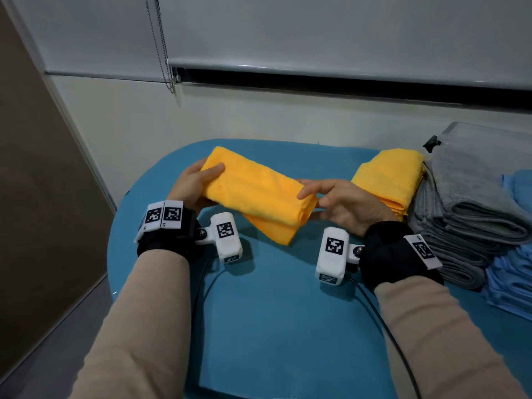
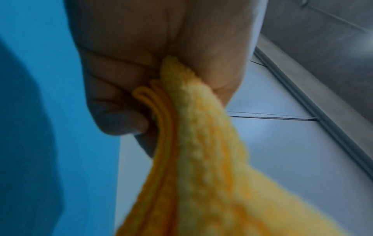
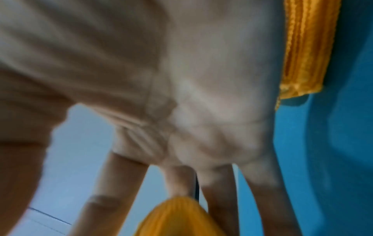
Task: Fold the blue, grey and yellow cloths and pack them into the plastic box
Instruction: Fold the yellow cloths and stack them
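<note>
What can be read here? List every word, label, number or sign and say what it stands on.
No readable words or numbers anywhere.
Left wristband, right wristband: square black-and-white code markers, patterns only; tiny marks beside them are too small to read.
Left wrist camera, right wrist camera: same kind of code markers, no text.
Yellow cloth: no label visible.

The yellow cloth (image 1: 256, 197) is soft and folded into a long, thick strip. It slants across the middle of the table (image 1: 273, 312). The left hand (image 1: 191, 185) grips one end and the right hand (image 1: 342, 205) pinches the other. A loose flap hangs down under it. Along the table's right edge sit folded piles: a yellow pile (image 1: 391, 177), then a grey pile (image 1: 466, 214), then a blue pile (image 1: 512, 277). The clear plastic box (image 1: 472, 136) stands behind the grey pile.
</note>
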Demonstrator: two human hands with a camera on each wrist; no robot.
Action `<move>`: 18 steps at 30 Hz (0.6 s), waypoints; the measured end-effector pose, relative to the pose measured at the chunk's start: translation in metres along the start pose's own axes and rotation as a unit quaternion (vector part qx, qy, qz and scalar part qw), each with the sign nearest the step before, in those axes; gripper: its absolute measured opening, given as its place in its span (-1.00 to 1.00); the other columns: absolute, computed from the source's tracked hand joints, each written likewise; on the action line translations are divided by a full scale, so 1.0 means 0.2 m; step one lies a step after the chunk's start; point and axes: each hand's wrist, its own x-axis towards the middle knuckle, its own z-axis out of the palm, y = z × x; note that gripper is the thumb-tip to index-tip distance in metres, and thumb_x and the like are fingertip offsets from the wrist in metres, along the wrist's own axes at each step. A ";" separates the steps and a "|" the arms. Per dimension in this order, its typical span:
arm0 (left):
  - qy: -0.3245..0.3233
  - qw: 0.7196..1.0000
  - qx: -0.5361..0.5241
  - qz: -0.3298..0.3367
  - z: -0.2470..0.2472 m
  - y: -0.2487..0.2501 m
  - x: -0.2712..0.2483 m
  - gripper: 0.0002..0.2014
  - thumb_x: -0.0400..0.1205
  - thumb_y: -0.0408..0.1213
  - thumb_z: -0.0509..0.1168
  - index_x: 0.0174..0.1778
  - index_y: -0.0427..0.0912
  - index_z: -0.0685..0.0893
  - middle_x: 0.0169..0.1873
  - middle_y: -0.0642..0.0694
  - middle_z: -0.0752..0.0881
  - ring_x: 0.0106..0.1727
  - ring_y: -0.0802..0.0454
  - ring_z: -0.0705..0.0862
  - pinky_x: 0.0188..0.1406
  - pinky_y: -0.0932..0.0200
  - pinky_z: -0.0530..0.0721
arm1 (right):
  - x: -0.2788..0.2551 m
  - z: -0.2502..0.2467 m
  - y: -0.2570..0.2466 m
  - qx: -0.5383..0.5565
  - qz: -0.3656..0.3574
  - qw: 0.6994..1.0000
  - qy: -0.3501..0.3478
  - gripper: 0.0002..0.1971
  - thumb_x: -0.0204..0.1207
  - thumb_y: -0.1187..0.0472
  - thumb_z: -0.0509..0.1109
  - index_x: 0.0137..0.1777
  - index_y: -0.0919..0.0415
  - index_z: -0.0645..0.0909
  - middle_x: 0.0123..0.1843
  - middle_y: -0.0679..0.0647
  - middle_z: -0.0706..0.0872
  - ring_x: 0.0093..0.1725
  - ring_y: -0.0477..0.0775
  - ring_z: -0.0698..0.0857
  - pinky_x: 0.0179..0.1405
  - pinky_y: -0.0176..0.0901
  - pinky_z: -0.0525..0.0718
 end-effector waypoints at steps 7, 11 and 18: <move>-0.064 0.996 -0.017 0.066 0.09 0.01 -0.02 -0.67 0.64 -0.30 0.27 0.34 -0.20 0.58 0.03 -0.11 0.74 -0.06 0.03 0.74 -0.24 0.18 0.76 | 0.05 0.11 0.01 -0.088 0.053 0.995 -0.013 -0.47 0.21 0.24 0.58 0.17 -0.04 0.50 0.12 0.12 0.65 0.00 0.04 0.71 -0.04 -0.10 0.70; -0.027 0.998 -0.035 0.040 0.13 0.00 0.01 -0.62 0.63 -0.19 0.31 0.34 -0.24 0.58 0.06 -0.19 0.70 -0.06 -0.01 0.72 -0.30 0.16 0.77 | 0.02 0.14 -0.04 -0.174 0.050 0.983 -0.018 -0.16 0.30 0.49 0.55 0.46 -0.18 0.34 0.36 0.14 0.61 0.28 0.15 0.65 0.27 0.00 0.64; -0.211 0.973 -0.095 -0.026 0.51 0.13 -0.01 -0.59 0.65 0.15 0.09 0.25 -0.04 0.51 -0.16 -0.04 0.77 -0.07 0.00 0.70 -0.03 0.03 0.62 | -0.02 0.06 -0.24 -0.107 -0.138 0.956 0.235 -0.38 0.45 0.51 0.40 0.39 -0.10 0.48 0.31 -0.06 0.59 0.20 -0.04 0.64 0.15 -0.20 0.70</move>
